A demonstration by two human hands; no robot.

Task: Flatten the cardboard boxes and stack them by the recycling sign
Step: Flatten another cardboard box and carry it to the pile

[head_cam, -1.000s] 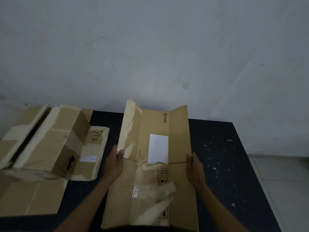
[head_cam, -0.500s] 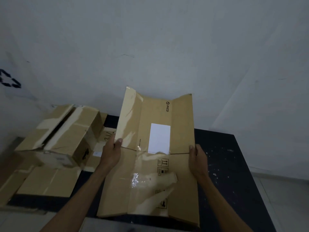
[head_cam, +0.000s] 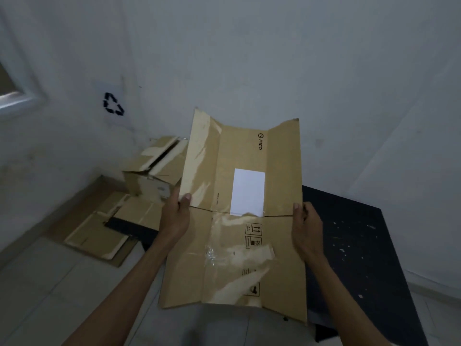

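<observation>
Above the tabletop's (head_cam: 354,245) left edge, flattened box (head_cam: 239,221) gripped by left hand (head_cam: 174,216) and right hand (head_cam: 305,228).

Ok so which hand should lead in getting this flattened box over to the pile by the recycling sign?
Left, probably. The recycling sign and the cardboard pile beneath it lie to the person's left, on the side of the left hand. The right hand grips the flattened box on its far edge, away from the pile.

The person's two bare forearms come up from the bottom edge, with no sleeve, watch or glove on them. The left hand (head_cam: 174,216) and right hand (head_cam: 305,226) show short, plain nails and ringless fingers.
</observation>
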